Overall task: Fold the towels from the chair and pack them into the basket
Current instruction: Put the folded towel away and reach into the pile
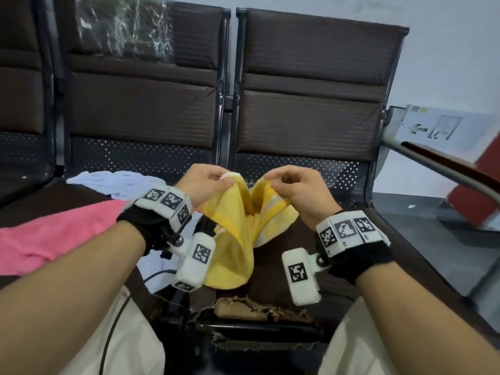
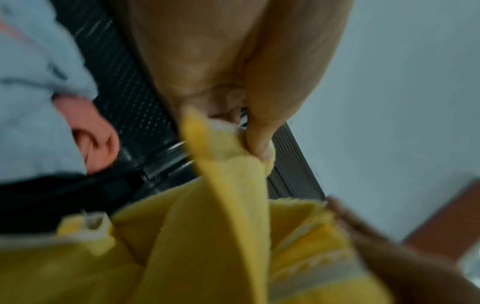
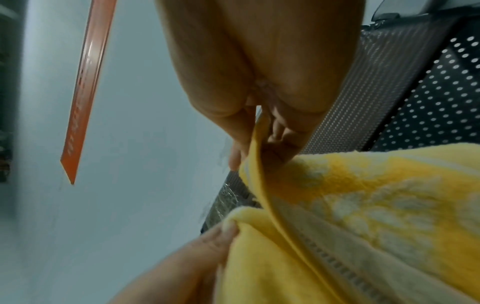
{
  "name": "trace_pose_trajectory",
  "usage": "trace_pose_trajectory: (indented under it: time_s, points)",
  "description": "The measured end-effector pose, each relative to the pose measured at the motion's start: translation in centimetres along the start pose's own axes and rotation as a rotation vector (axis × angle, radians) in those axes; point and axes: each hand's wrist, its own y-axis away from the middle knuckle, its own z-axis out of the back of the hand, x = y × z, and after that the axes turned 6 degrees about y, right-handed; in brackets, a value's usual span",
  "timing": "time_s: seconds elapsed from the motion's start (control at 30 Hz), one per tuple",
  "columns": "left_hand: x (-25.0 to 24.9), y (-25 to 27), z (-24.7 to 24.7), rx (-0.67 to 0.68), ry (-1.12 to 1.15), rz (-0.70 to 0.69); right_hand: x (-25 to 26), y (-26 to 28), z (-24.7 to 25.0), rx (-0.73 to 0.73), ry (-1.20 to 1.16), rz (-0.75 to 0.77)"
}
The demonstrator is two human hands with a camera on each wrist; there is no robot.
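A yellow towel (image 1: 235, 239) hangs bunched between my two hands above the brown chair seat (image 1: 284, 266). My left hand (image 1: 211, 180) pinches one upper corner of it, and my right hand (image 1: 286, 182) pinches the other, a little apart. The left wrist view shows thumb and finger pinching the yellow towel (image 2: 228, 205) at its hem. The right wrist view shows the right fingers pinching the edge of the yellow towel (image 3: 350, 205), with the left hand (image 3: 202, 246) holding the corner below. A pink towel (image 1: 56, 234) and a light blue towel (image 1: 119, 182) lie on the seat to the left. No basket is in view.
Dark chair backs (image 1: 311, 90) stand straight ahead. The seat's front edge (image 1: 259, 309) is torn, showing foam. A metal armrest (image 1: 443, 169) runs along the right, with grey floor (image 1: 433, 234) beyond. My knees in pale trousers (image 1: 130, 334) frame the bottom.
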Motion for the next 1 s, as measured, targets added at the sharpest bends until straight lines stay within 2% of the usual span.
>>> trace_pose_trajectory:
  time_s: [0.1, 0.17, 0.23, 0.33, 0.4, 0.5, 0.6, 0.67, 0.73, 0.9, 0.93, 1.0]
  points:
    - [0.3, -0.1, -0.3, -0.055, -0.156, -0.077, 1.1, 0.2, 0.7, -0.004, -0.254, -0.008]
    - [0.2, -0.2, -0.3, -0.109, -0.158, -0.051, 1.4, 0.1, 1.0, 0.008, -0.423, -0.033]
    - [0.0, -0.3, -0.2, -0.152, -0.054, 0.011, 1.2, 0.1, 0.9, 0.017, -0.415, -0.052]
    - [-0.8, -0.2, -0.5, -0.12, 0.289, 0.082, 0.6, 0.2, 0.7, -0.034, -0.144, -0.011]
    - [-1.2, 0.1, -0.5, -0.064, 0.44, 0.094, 0.3, 0.1, 1.0, -0.076, 0.063, 0.027]
    - [-1.7, 0.4, -0.3, -0.003, 0.532, 0.102, -0.2, 0.1, 1.5, -0.166, 0.421, 0.109]
    - [-2.0, 0.8, -0.2, 0.012, 0.599, 0.156, -0.5, 0.1, 1.9, -0.221, 0.554, 0.173]
    - [-2.0, 0.8, -0.1, 0.028, 0.663, 0.193, -0.3, 0.1, 2.1, -0.261, 0.532, 0.22]
    - [-1.8, 0.8, -0.1, 0.022, 0.68, 0.171, 0.2, 0.3, 2.2, -0.289, 0.452, 0.247]
    - [-1.6, 0.9, -0.7, 0.007, 0.441, 0.044, 1.9, 1.1, 1.2, -0.427, 0.142, 0.442]
    - [-1.6, 0.9, -0.9, -0.002, 0.403, 0.043, 1.9, 1.2, 1.0, -0.437, 0.113, 0.453]
    - [-1.6, 0.9, -1.2, -0.006, 0.336, 0.071, 1.5, 1.2, 0.8, -0.393, 0.13, 0.383]
